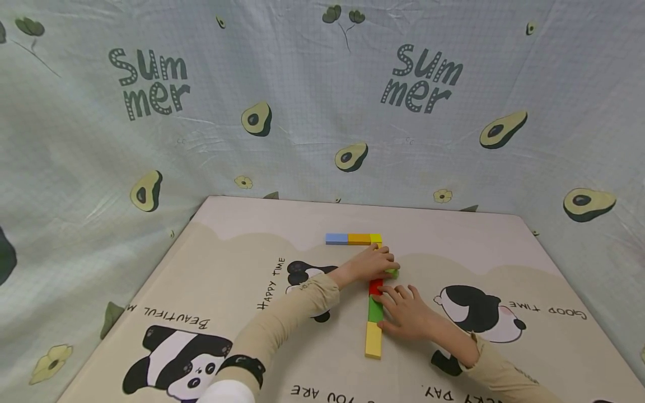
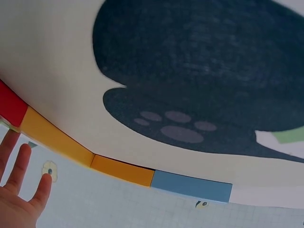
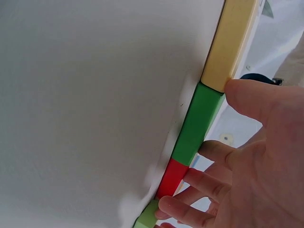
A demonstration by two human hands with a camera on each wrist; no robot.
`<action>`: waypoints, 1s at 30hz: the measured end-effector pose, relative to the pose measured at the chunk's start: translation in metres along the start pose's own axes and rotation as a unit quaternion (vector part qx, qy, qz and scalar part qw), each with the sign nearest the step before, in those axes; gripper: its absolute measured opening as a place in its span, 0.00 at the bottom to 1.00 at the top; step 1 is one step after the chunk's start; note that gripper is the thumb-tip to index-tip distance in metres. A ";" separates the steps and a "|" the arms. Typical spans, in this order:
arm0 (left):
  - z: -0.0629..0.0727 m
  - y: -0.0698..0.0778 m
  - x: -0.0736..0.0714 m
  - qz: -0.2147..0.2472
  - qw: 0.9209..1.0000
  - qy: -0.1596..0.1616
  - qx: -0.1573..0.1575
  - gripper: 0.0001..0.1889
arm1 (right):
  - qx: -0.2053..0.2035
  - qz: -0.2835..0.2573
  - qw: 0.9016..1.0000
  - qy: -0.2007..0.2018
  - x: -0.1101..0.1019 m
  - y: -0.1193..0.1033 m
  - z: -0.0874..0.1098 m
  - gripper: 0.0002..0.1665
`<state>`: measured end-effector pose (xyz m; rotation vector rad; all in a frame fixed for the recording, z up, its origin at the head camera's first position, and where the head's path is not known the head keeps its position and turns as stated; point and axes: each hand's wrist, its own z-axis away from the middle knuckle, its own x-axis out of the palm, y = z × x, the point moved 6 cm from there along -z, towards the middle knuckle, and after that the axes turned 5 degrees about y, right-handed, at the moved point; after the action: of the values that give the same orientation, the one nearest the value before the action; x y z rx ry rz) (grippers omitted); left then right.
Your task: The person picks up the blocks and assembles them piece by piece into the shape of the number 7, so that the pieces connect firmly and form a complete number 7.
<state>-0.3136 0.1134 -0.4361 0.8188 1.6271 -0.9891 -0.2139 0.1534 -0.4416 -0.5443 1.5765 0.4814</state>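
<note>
A line of blocks runs toward the viewer: a red block (image 1: 375, 287), a green block (image 1: 375, 309) and a yellow block (image 1: 373, 340). My left hand (image 1: 370, 263) reaches across the line's far part and pinches a light green block (image 1: 393, 273) beside the red one; its grip is partly hidden. Spread along the line's right side, my right hand (image 1: 410, 313) touches the red, green and yellow blocks with fairly straight fingers. The right wrist view shows its thumb at the joint between the yellow block (image 3: 230, 45) and the green block (image 3: 197, 123).
At the far end, a blue block (image 1: 336, 239), an orange block (image 1: 359, 239) and a small yellow block (image 1: 376, 238) form a crosswise row. The tabletop (image 1: 242, 235) carries printed pandas and words. A printed cloth (image 1: 302, 73) hangs behind it.
</note>
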 end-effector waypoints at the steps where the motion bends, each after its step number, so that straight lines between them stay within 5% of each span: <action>1: 0.000 0.000 0.000 0.000 1.000 0.001 -0.001 0.16 | 0.000 0.000 1.000 0.000 0.000 0.000 0.000 0.30; 19: 0.008 -0.006 -0.012 -0.018 0.999 0.027 0.002 0.16 | 0.014 -0.015 1.000 -0.014 0.000 0.001 0.000 0.30; 30: 0.031 -0.022 -0.017 -0.021 0.998 0.066 0.002 0.13 | 0.005 -0.010 1.000 -0.004 0.001 0.001 0.000 0.29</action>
<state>-0.3154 0.0751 -0.4196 0.8718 1.7607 -0.9857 -0.2146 0.1541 -0.4423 -0.5493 1.5641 0.4609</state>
